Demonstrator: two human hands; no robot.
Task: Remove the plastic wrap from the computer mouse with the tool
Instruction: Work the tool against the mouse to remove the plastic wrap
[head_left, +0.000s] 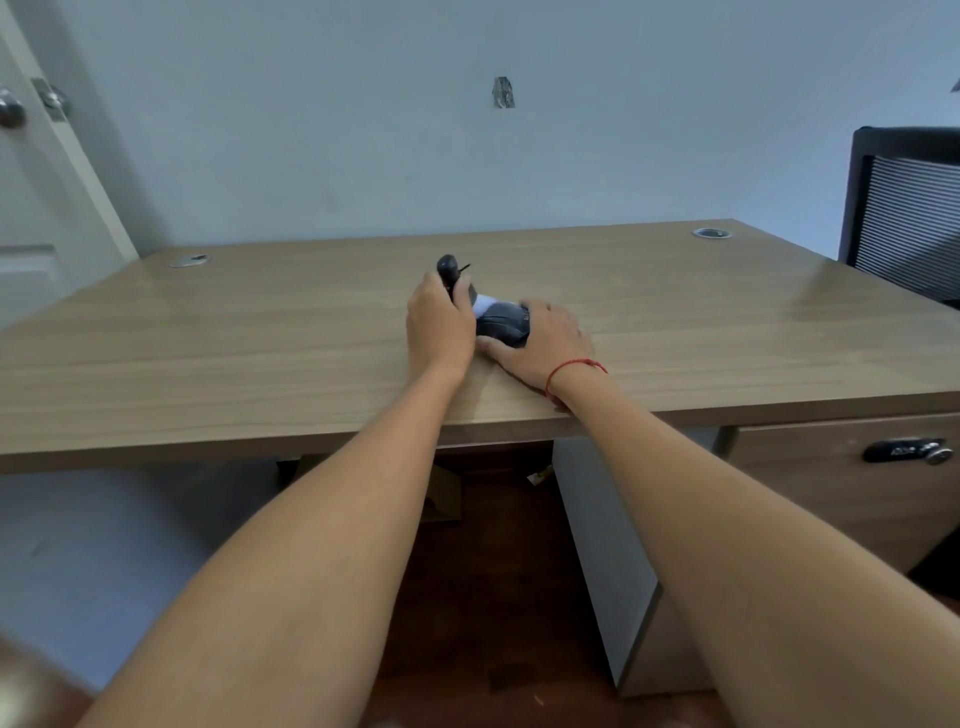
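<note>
Both hands (440, 327) meet mid-desk (208, 332) — pale wall (363, 130) behind.

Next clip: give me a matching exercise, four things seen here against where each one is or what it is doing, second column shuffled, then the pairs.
Things:
1. left hand
2. right hand
3. red string
4. office chair

States:
A. beyond the desk's far right corner
B. gripping a dark tool
C. around the right wrist
D. steadying the computer mouse on the desk

Pairs: 1-B, 2-D, 3-C, 4-A
</note>
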